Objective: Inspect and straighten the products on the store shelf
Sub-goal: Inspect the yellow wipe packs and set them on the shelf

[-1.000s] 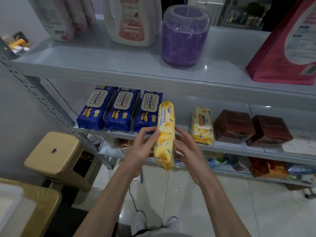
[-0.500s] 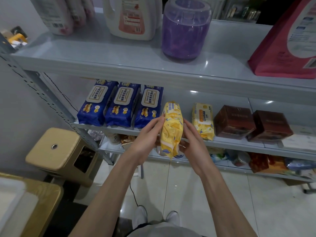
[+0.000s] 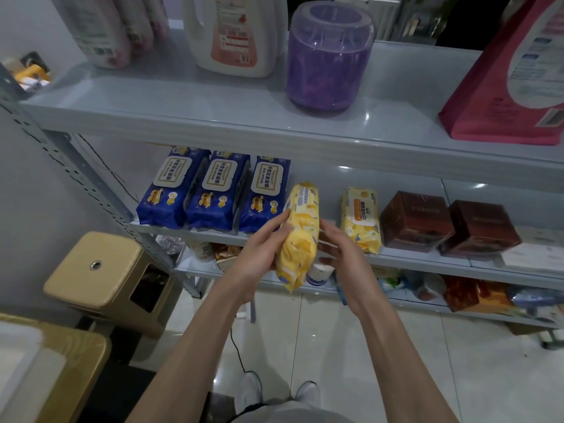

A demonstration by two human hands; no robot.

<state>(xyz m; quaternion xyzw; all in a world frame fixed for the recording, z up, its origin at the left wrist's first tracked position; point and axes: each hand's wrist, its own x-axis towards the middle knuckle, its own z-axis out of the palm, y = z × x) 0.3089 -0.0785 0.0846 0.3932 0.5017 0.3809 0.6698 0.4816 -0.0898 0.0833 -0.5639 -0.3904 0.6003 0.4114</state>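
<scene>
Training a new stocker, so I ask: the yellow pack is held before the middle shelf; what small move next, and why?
Probably stand the yellow pack in the gap between the blue packs and the second yellow pack: the left hand grips it just before that gap.

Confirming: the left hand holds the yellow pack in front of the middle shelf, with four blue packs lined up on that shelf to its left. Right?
Not quite. The head view shows three blue packs, not four, lined up on the middle shelf. The rest holds: the left hand holds the yellow pack in front of that shelf, with the blue packs to its left.
</scene>
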